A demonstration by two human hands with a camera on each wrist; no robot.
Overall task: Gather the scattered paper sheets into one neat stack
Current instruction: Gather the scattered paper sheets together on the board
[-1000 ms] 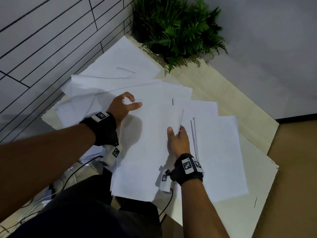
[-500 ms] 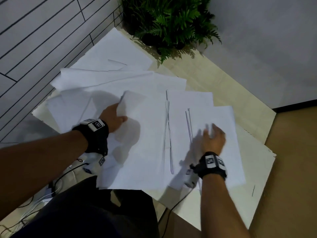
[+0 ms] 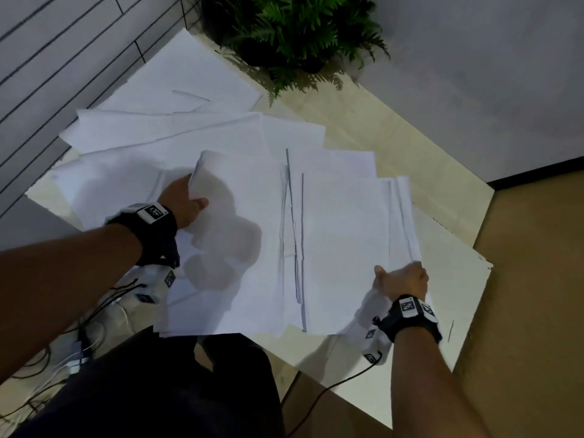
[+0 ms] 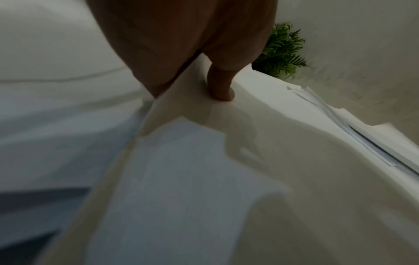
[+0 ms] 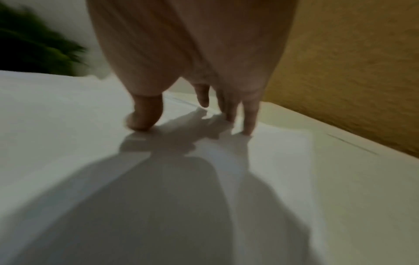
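Across a pale counter point(image 3: 420, 153) filling mid-frame, white paper sheets point(image 3: 341, 235) lie fanned and overlapping. At centre left, the left grip point(image 3: 185, 200) pinches one sheet's raised edge, thumb on top. At lower right, the right grip point(image 3: 401, 279) is released, thumb and straight fingertips point(image 5: 248, 129) pressing the sheets' right edge. A fern point(image 3: 294, 30) stands at the top.

Dim room: pale wooden tabletop point(image 3: 395, 137) in a corner, green fern point(image 3: 297, 30) at its far end, grey lined wall point(image 3: 63, 58) left, tan floor point(image 3: 537, 279) right.
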